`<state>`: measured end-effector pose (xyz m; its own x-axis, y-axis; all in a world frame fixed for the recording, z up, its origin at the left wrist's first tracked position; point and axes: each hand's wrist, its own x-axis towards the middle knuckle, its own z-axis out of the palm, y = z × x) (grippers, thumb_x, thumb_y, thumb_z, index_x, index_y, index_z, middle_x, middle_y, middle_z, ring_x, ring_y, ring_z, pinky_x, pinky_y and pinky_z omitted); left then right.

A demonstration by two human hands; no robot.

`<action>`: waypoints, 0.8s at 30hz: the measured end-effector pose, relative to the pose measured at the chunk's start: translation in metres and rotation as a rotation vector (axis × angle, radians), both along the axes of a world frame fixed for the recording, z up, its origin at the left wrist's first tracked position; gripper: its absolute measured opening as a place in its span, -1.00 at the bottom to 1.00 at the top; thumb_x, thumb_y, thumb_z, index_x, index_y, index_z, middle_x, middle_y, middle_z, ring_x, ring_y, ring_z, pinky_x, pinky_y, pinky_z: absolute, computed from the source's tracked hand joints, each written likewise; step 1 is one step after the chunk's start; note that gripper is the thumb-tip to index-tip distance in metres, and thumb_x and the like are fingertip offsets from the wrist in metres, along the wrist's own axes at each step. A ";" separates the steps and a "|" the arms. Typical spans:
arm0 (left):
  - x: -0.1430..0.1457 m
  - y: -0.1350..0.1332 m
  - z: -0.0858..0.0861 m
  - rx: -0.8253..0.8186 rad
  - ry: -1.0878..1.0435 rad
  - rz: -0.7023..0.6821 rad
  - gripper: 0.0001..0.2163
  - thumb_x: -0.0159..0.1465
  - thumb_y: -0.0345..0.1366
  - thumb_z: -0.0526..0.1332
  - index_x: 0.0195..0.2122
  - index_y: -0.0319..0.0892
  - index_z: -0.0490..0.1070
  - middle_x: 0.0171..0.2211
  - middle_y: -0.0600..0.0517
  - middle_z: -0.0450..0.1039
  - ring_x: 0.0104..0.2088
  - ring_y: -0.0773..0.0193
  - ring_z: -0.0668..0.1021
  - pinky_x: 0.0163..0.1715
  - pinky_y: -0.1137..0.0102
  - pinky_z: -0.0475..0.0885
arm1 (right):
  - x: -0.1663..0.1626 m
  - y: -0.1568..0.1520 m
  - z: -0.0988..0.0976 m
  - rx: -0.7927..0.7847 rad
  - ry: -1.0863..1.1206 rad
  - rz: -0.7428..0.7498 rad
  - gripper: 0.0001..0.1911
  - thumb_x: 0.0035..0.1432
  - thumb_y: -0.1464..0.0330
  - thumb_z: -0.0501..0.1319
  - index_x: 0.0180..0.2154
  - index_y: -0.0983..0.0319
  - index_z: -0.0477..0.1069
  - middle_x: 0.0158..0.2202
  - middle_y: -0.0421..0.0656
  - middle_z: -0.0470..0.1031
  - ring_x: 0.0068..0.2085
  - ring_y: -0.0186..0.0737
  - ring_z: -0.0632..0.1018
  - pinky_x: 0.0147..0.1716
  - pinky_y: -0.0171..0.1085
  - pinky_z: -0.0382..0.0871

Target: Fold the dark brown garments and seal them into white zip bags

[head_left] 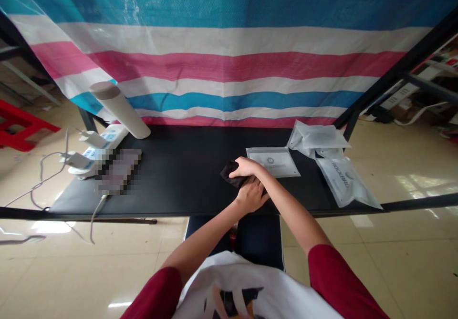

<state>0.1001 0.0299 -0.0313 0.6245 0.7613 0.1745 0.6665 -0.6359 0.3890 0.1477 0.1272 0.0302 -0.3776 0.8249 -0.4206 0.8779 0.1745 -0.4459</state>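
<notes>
Left of frame: tube (119, 109), power strip (95, 154) and phone (119, 171) on desk (179, 180), untouched. Centre: dark cloth (230, 172) bunched small under our hands. Right hand (246, 166) curls over it, grip pinching cloth. Left hand (252, 196) on near edge, fingers hidden; grip we cannot tell. Right: pouch (274, 161) just beside, bags (345, 180) flat; cloth lies outside all.
</notes>
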 end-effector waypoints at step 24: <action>-0.137 -0.015 0.043 -0.029 0.172 0.221 -0.56 0.23 0.12 0.19 -0.11 -0.17 0.39 -0.13 -0.12 0.40 -0.13 0.02 0.44 -0.15 0.19 0.34 | 0.081 -0.052 -0.041 -0.165 1.174 -0.987 -0.72 -0.15 0.24 0.27 -0.30 0.13 0.39 -0.34 -0.24 0.57 -0.18 -0.12 0.57 -0.27 -0.25 0.42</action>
